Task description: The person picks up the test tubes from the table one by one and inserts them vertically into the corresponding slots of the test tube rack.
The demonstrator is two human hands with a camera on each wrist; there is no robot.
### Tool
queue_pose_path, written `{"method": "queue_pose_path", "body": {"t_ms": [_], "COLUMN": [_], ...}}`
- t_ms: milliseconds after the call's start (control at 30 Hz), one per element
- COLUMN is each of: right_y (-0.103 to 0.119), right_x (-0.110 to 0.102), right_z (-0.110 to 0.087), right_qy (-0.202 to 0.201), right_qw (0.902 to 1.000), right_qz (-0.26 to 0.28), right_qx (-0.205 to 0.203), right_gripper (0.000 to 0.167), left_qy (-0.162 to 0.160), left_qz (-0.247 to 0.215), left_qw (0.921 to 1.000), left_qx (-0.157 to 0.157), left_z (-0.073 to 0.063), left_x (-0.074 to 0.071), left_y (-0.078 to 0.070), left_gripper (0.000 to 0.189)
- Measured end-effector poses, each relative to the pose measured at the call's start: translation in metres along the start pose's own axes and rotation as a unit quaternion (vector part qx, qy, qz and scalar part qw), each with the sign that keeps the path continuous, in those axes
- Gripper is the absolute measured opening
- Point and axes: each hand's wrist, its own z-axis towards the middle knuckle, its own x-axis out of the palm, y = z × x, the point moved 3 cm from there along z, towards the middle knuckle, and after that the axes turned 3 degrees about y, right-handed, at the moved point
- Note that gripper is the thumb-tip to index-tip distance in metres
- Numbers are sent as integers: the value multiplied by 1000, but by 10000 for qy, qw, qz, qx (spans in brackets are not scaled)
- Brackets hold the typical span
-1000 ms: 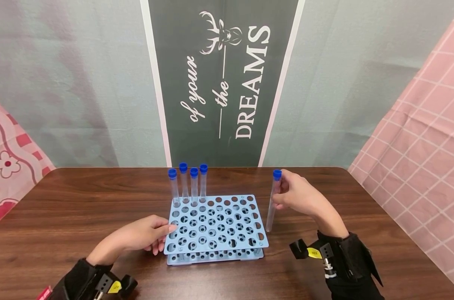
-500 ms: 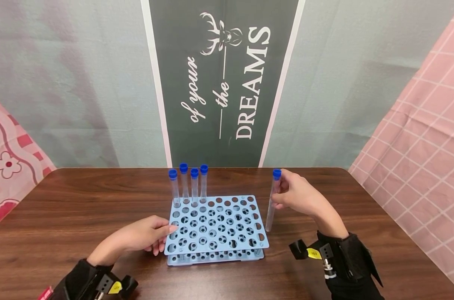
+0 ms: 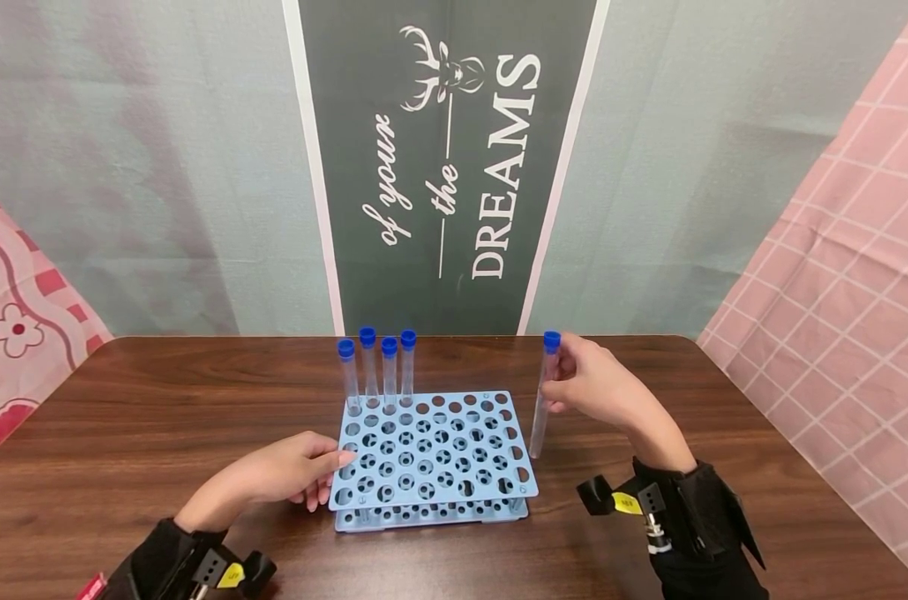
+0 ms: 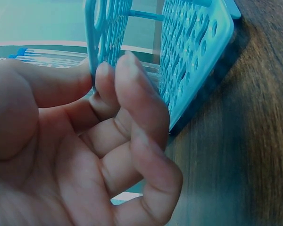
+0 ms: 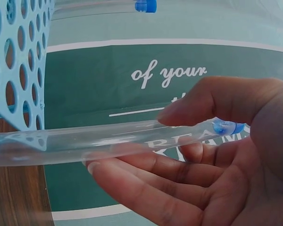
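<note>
A light-blue test tube rack (image 3: pixel 434 454) with two perforated tiers stands on the table. My left hand (image 3: pixel 289 467) holds its left edge, thumb on the top plate and fingers under it; the left wrist view shows the thumb (image 4: pixel 61 87) against that plate. To the right of the rack, my right hand (image 3: pixel 600 383) pinches a clear test tube (image 3: pixel 540 417) with a blue cap. This tube is nearly upright, slightly tilted, and outside the rack. In the right wrist view, thumb and fingers hold the tube (image 5: pixel 99 141) along its body.
Several blue-capped test tubes (image 3: pixel 351 387) stand in holes at the rack's back left corner. The dark wooden table (image 3: pixel 199 400) ends at a printed curtain (image 3: pixel 424 308) behind. Cameras are strapped to both wrists, one near the right sleeve (image 3: pixel 694 517).
My right hand has shifted slightly up and to the left with the test tube still pinched. The left hand and rack stay in place.
</note>
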Motion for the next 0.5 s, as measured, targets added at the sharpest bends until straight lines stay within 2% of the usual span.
{"method": "queue_pose_path", "body": {"t_ms": [500], "right_y": [10], "right_x": [-5], "right_z": [2], "right_qy": [-4], "right_qw": [9999], "right_qz": [100], "right_qx": [-33], "right_gripper": [17], "left_qy": [18], "left_qz": [26], "left_qw": [10000], "left_qx": [-27], "left_z": [1], "left_x": [0], "left_y": [0], "left_gripper": [38]}}
